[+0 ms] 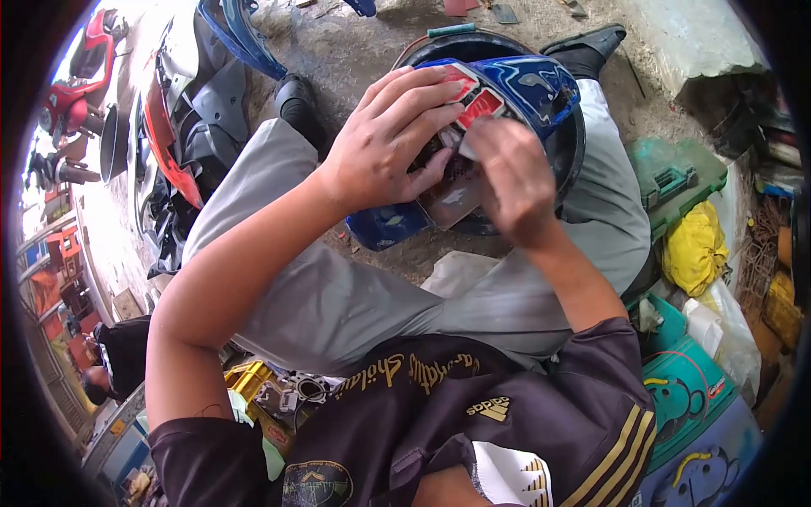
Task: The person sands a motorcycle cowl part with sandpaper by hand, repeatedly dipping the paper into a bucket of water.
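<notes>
A glossy blue motorcycle body panel [528, 80] with a red and white decal [480, 106] lies across a black bucket [573, 156] between my knees. My left hand [389, 139] grips the panel from the left, its fingers laid over the decal side and its thumb toward the near edge. Against the panel, just right of that thumb, is my right hand [514, 173], slightly blurred, its fingers closed together. A small pale piece [467, 150] shows at its fingertips, too little of it to name. The panel's lower blue end [389, 226] sticks out under my left wrist.
Motorcycle fairings in red [173, 160] and blue [241, 38] lie to the left. On the right are a green case [676, 182], a yellow plastic bag [697, 249] and a teal box [684, 384]. Metal parts [291, 397] lie beside my left hip. A person [101, 380] is at the far left.
</notes>
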